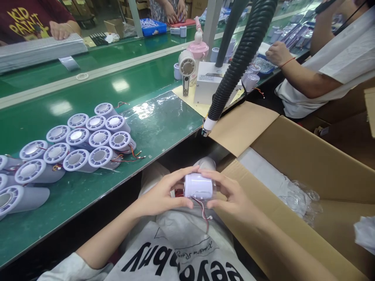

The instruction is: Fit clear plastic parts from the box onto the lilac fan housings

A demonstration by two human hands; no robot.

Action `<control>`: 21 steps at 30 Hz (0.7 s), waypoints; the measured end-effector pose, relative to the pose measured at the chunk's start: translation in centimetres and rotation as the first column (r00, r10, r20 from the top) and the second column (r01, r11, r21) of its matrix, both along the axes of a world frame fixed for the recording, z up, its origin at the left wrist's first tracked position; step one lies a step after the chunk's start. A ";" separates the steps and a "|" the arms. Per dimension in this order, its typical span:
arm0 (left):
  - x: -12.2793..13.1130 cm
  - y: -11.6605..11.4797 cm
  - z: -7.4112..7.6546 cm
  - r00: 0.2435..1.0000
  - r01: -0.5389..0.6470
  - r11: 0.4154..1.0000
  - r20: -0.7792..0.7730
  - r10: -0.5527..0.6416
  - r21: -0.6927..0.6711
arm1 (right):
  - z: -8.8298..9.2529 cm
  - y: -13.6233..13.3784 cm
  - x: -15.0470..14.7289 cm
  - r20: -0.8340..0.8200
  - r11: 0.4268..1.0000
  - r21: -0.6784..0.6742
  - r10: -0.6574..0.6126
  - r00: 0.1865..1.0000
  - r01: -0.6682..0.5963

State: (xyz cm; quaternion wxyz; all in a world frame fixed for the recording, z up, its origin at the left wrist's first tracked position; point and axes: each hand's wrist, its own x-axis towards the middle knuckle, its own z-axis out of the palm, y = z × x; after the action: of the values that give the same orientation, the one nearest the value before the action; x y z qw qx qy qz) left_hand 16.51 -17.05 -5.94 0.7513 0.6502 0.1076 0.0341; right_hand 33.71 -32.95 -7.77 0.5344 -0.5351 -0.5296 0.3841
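Above my lap I hold a pale lavender cylindrical housing (199, 186) on its side, with thin red and white wires and a small connector hanging from it. My left hand (168, 191) grips its left end, thumb below and fingers on top. At the other end, my right hand (230, 191) closes round it in the same way. Clear plastic seems to surround the housing's right end. To the left on the green bench stand several similar lavender housings (99, 156) with round silver discs in their tops and coloured wires beside them.
An open cardboard box (293, 156) with plastic bags (281, 187) stands at my right. A black ribbed hose (234, 70) hangs over the bench edge. Behind it are a white box-shaped device (202, 89), a small handheld fan (186, 68) and a pink bottle (197, 48). Co-workers sit across and at right.
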 end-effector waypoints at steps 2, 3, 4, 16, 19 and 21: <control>0.0 0.0 -0.1 1.000 0.013 0.999 0.019 -0.013 -0.031 | 0.1 -0.1 -0.2 -0.261 0.993 -0.120 -0.019 0.965 -0.013; 0.0 0.0 -0.2 1.000 0.024 0.998 0.014 -0.023 -0.066 | 0.1 -0.1 -0.2 -0.335 0.987 -0.156 -0.029 0.942 -0.025; 0.0 0.0 -0.3 0.999 0.034 0.993 0.002 -0.034 -0.110 | 0.1 -0.2 -0.2 -0.366 0.982 -0.184 -0.040 0.930 -0.030; 0.7 -0.9 -2.6 0.974 -0.034 0.961 -0.223 -0.029 -0.273 | -1.0 -0.6 0.2 -0.353 0.916 -0.384 -0.031 0.935 -0.115; 1.4 3.9 1.0 0.951 -0.109 0.990 -0.280 0.130 0.088 | -1.6 -1.3 5.7 0.067 0.895 -0.393 -0.203 0.977 0.213; 2.2 9.4 4.2 0.890 -0.269 0.851 -0.222 0.399 0.452 | -2.5 -2.1 11.0 0.278 0.786 -0.341 -0.439 0.854 0.515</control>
State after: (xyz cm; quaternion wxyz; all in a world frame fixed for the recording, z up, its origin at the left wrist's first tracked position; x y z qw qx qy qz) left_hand 18.69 -7.67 -1.73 0.5546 0.7606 0.3263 0.0858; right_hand 44.72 -35.08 -10.27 0.4410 -0.7833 -0.3324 0.2854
